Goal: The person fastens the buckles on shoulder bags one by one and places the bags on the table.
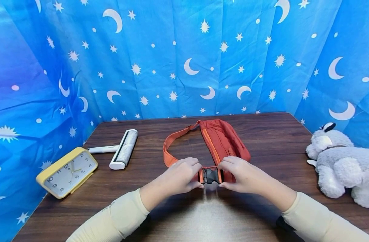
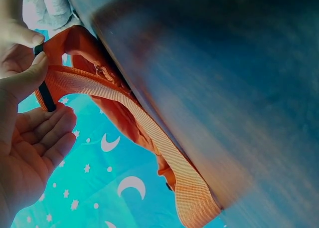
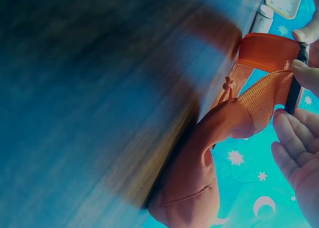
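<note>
A rust-red waist bag [image 1: 232, 139] with an orange zip lies on the table, its strap [image 1: 170, 144] looping out to the left. At its near side is a black plastic buckle [image 1: 211, 176], whose two halves look joined in the head view. My left hand [image 1: 184, 174] pinches the buckle's left end, where the orange webbing [image 2: 144, 115] runs through, between thumb and fingers. From the other side my right hand [image 1: 243, 174] pinches the right end, as the right wrist view also shows beside the bag body [image 3: 192, 175]. The fingers partly hide the buckle's ends.
On the left of the dark wooden table [image 1: 172, 215] stand a yellow alarm clock [image 1: 67, 171] and a white lint roller [image 1: 124, 149]. A grey plush dog [image 1: 342, 164] sits at the right edge. A blue curtain [image 1: 178, 50] with moons and stars hangs behind.
</note>
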`<state>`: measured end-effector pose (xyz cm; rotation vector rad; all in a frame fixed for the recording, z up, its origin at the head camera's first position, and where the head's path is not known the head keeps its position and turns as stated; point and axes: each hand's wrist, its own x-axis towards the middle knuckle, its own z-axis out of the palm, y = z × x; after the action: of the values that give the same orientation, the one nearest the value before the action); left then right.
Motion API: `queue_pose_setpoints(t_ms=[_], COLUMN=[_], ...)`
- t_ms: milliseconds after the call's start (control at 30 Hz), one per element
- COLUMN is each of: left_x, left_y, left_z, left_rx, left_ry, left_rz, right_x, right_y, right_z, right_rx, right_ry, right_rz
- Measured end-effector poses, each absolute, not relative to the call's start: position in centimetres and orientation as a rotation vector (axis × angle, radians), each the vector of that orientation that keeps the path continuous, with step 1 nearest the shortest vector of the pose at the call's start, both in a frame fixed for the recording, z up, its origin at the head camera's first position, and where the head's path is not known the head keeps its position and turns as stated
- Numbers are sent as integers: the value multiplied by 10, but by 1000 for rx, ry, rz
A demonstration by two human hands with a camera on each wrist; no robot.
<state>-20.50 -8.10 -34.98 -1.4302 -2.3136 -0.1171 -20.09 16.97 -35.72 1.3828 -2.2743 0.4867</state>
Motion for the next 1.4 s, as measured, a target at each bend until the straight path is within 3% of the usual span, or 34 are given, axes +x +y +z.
queue_pose_setpoints(t_ms=[1400], left_x=[-208], left_y=[-80], left_z=[-353], left_rx=[-1423], left_ry=[-2320], left_rz=[-131], right_x=[-202], right_y=[170], right_z=[-358], right_rx=[1364], right_ry=[-2350], right_rz=[556])
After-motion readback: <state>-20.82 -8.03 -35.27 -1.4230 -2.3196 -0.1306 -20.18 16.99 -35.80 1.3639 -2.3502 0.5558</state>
